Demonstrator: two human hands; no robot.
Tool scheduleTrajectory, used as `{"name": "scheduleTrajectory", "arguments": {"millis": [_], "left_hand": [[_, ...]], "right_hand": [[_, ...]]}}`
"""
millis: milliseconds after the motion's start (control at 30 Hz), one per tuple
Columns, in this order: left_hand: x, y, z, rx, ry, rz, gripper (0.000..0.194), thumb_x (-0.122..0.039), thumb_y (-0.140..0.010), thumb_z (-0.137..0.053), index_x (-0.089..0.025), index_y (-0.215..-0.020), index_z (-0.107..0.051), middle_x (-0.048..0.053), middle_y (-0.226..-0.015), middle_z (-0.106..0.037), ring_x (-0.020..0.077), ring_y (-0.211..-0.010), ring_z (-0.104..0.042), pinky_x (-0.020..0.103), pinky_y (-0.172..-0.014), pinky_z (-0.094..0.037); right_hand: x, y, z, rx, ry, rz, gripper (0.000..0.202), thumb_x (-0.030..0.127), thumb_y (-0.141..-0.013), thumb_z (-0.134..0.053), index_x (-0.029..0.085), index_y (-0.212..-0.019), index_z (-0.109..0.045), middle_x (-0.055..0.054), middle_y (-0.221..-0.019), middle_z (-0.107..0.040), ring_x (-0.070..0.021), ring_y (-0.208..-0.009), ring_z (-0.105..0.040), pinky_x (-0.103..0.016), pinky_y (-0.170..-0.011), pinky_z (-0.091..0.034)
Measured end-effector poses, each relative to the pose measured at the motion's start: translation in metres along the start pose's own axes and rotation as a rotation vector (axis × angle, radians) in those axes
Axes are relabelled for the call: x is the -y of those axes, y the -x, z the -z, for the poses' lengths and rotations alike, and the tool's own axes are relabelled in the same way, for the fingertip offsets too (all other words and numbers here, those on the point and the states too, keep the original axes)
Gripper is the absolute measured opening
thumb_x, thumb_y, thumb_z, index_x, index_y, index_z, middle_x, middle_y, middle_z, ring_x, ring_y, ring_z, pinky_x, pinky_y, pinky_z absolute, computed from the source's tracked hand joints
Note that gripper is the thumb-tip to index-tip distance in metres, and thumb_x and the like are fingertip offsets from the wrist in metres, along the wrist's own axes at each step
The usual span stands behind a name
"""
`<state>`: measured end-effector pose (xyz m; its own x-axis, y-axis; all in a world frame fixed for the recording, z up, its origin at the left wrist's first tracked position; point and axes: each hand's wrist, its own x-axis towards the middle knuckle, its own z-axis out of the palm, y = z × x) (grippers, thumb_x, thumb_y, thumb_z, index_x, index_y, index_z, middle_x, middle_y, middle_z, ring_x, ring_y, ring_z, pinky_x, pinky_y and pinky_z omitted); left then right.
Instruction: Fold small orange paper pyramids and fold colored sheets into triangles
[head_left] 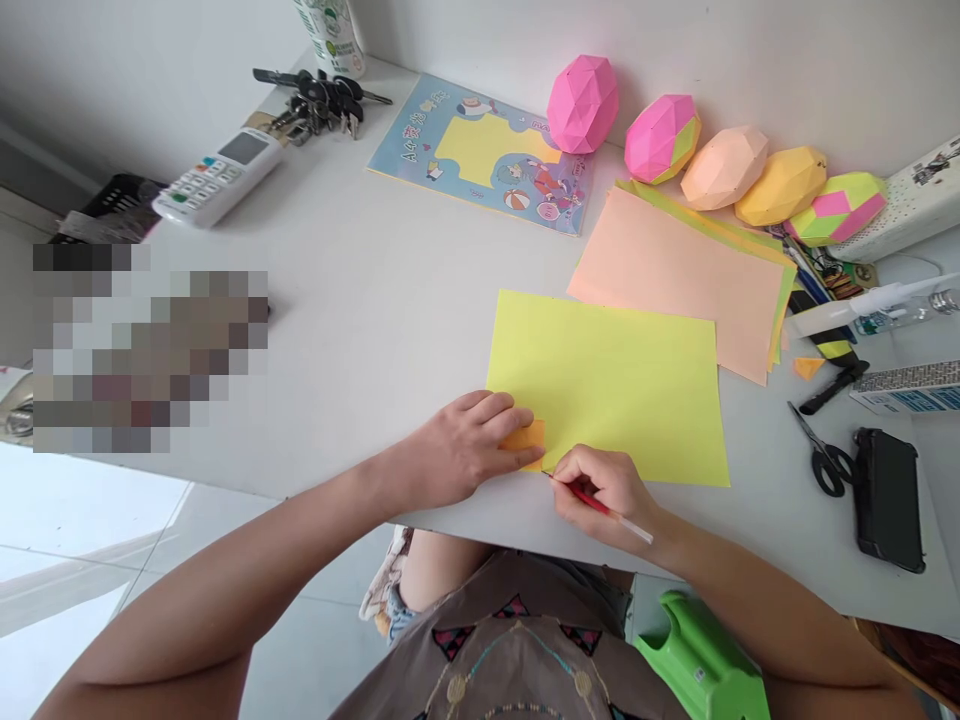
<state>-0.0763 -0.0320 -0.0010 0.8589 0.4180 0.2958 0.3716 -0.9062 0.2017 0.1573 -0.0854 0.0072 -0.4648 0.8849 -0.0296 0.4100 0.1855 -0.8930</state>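
Note:
A bright yellow-green sheet of paper (622, 385) lies at the table's near edge. My left hand (469, 445) holds a small orange paper piece (534, 436) down on the sheet's lower left corner, fingers bent over it and thumb along its lower side. Part of that piece is hidden under the fingers. Pinched in my right hand (600, 485) is a red pen (590, 498) with a pale rear end. Its tip meets the sheet's lower edge, close by the orange piece's lower right corner.
Peach and other coloured sheets (682, 270) overlap behind. Several folded paper polyhedra (583, 104) line the wall beside a blue paper pack (480, 150). Scissors (829, 468) and a black phone (889, 500) lie right; keys (322, 100) and a card terminal (221, 175) lie left.

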Motion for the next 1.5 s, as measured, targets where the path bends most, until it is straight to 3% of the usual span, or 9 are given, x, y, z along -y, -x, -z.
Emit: {"name": "scheduleTrajectory", "arguments": {"millis": [200,433,633,833,1000,1100,1200,1333,1500], "left_hand": [[0.001,0.001,-0.002,0.004,0.041,0.014,0.046,-0.005,-0.084,-0.043,-0.026,-0.12,-0.061,0.008,-0.116,-0.055,0.0245,-0.106,-0.046,0.038,-0.092,-0.041],[0.003,0.001,-0.003,-0.051,0.164,0.067,0.041,-0.002,-0.086,-0.04,-0.02,-0.115,-0.063,0.011,-0.111,-0.058,0.0227,-0.101,-0.048,0.039,-0.091,-0.041],[0.003,0.001,-0.008,-0.141,0.25,0.141,0.039,-0.005,-0.092,-0.038,-0.02,-0.122,-0.057,0.01,-0.103,-0.056,0.0177,-0.094,-0.055,0.038,-0.086,-0.046],[0.007,0.001,-0.009,-0.281,0.574,0.389,0.031,-0.015,-0.092,-0.044,-0.02,-0.117,-0.06,0.008,-0.098,-0.057,0.0138,-0.081,-0.058,0.025,-0.064,-0.05],[-0.014,-0.004,-0.002,-0.479,0.544,0.499,0.021,-0.017,-0.094,-0.045,-0.019,-0.111,-0.058,0.004,-0.087,-0.057,0.0134,-0.079,-0.058,0.027,-0.065,-0.051],[-0.039,-0.013,-0.003,-0.56,0.534,0.507,0.018,-0.018,-0.095,-0.045,-0.021,-0.108,-0.057,0.004,-0.088,-0.057,0.0134,-0.079,-0.059,0.028,-0.068,-0.052],[-0.054,-0.024,-0.009,-0.561,0.539,0.494,0.016,-0.021,-0.095,-0.047,-0.02,-0.105,-0.059,0.005,-0.088,-0.059,0.0133,-0.078,-0.06,0.028,-0.067,-0.053],[-0.042,-0.034,-0.014,-0.478,0.553,0.467,0.019,-0.024,-0.094,-0.047,-0.019,-0.104,-0.063,0.006,-0.091,-0.062,0.0149,-0.083,-0.062,0.03,-0.073,-0.053],[-0.009,-0.033,-0.022,-0.352,0.546,0.514,0.023,-0.029,-0.092,-0.046,-0.019,-0.097,-0.066,0.008,-0.097,-0.061,0.0173,-0.085,-0.063,0.029,-0.069,-0.054]], "right_hand": [[0.004,-0.002,0.005,0.03,-0.073,-0.095,0.016,0.018,-0.079,-0.058,0.02,-0.068,-0.047,0.005,-0.059,-0.049,-0.0056,-0.047,-0.037,-0.019,-0.043,-0.032],[0.004,-0.011,0.014,-0.037,-0.459,-0.355,0.02,0.029,-0.079,-0.063,0.019,-0.07,-0.047,0.005,-0.06,-0.054,-0.0053,-0.042,-0.042,-0.019,-0.039,-0.036],[0.003,-0.017,0.018,-0.051,-0.654,-0.38,0.027,0.038,-0.082,-0.065,0.019,-0.072,-0.047,0.005,-0.06,-0.057,-0.0044,-0.039,-0.042,-0.015,-0.034,-0.025],[-0.007,-0.019,0.015,-0.102,-0.766,-0.277,0.032,0.046,-0.081,-0.068,0.02,-0.077,-0.05,0.005,-0.068,-0.057,-0.0054,-0.046,-0.044,-0.017,-0.037,-0.033],[-0.004,-0.014,0.011,-0.261,-0.478,-0.074,0.038,0.057,-0.09,-0.05,0.019,-0.085,-0.054,0.0,-0.075,-0.053,-0.009,-0.055,-0.047,-0.022,-0.044,-0.038],[0.003,-0.008,0.011,-0.305,-0.183,0.071,0.03,0.049,-0.086,-0.06,0.021,-0.09,-0.053,-0.002,-0.082,-0.055,-0.0123,-0.067,-0.051,-0.024,-0.055,-0.041],[0.007,-0.003,0.015,-0.259,-0.08,0.068,0.024,0.039,-0.082,-0.064,0.022,-0.085,-0.048,0.003,-0.074,-0.05,-0.01,-0.058,-0.043,-0.024,-0.053,-0.036],[0.002,0.001,0.028,-0.211,-0.016,-0.013,0.019,0.031,-0.083,-0.057,0.022,-0.073,-0.044,0.008,-0.058,-0.036,-0.0086,-0.05,-0.031,-0.022,-0.049,-0.029],[-0.01,0.007,0.04,-0.242,0.068,-0.074,0.013,0.027,-0.082,-0.054,0.021,-0.073,-0.048,0.006,-0.059,-0.043,-0.0089,-0.051,-0.034,-0.022,-0.049,-0.03]]}}
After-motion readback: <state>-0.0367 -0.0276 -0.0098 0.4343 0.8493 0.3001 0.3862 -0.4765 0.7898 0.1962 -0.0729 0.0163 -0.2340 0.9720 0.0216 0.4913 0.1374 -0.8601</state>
